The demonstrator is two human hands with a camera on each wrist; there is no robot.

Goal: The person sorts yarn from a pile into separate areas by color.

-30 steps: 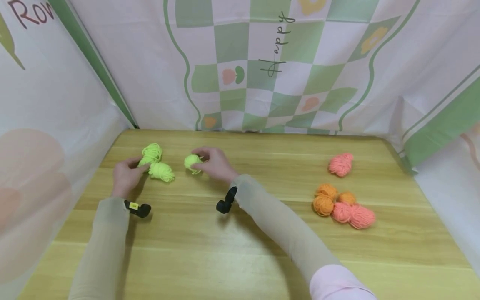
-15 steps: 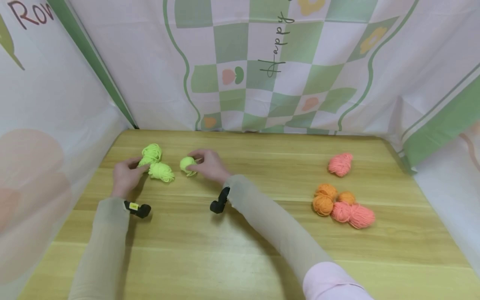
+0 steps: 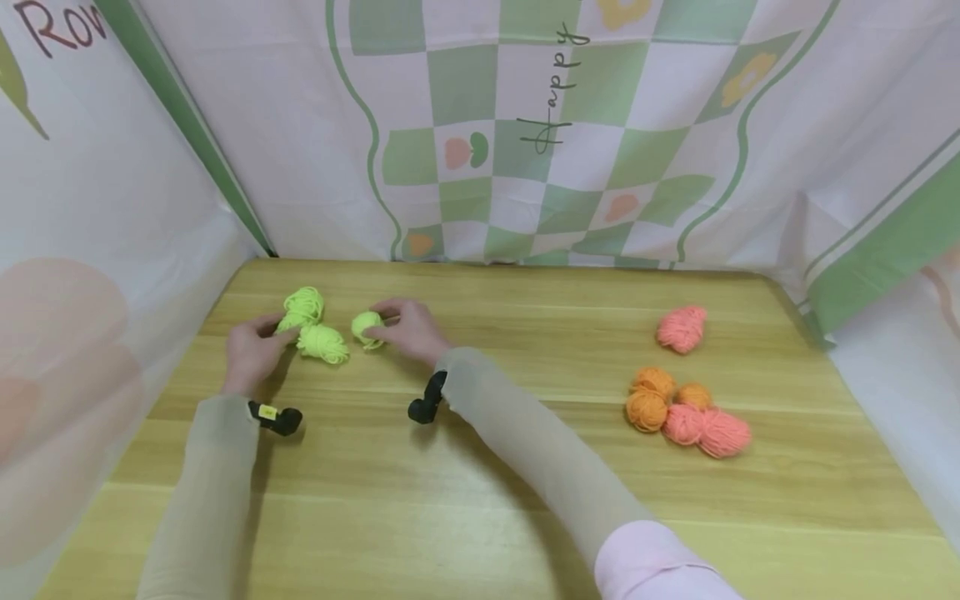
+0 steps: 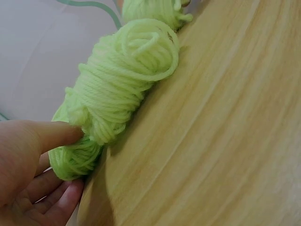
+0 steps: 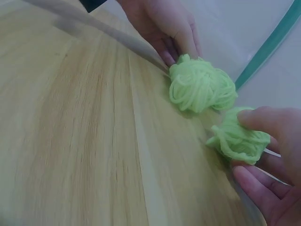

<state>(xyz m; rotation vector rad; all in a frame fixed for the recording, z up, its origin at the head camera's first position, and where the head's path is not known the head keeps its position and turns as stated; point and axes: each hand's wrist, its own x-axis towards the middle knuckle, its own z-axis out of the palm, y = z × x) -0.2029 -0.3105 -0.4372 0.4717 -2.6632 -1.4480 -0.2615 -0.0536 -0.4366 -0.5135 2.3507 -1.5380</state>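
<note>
On the left of the table, two yellow-green yarn balls point(image 3: 322, 344) lie against each other at an angle. My left hand point(image 3: 253, 357) holds the rear one point(image 3: 303, 307), thumb on the near side and fingers round the far side, as the left wrist view shows. To their right, my right hand point(image 3: 411, 332) pinches a smaller yellow-green yarn ball point(image 3: 367, 330) between thumb and fingers. In the right wrist view this ball point(image 5: 240, 136) sits close beside the other yarn point(image 5: 202, 84), low over the wood; whether it touches the table I cannot tell.
On the right of the wooden table point(image 3: 465, 517) are several orange yarn balls point(image 3: 647, 410) touching pink ones point(image 3: 723, 432). Another pink yarn ball point(image 3: 682, 329) lies apart behind them. A printed curtain point(image 3: 517, 192) rises at the table's back edge.
My right hand has slid left with the small yellow-green yarn ball, narrowing the gap to the other two. My left hand and the orange and pink yarn balls have stayed in place.
</note>
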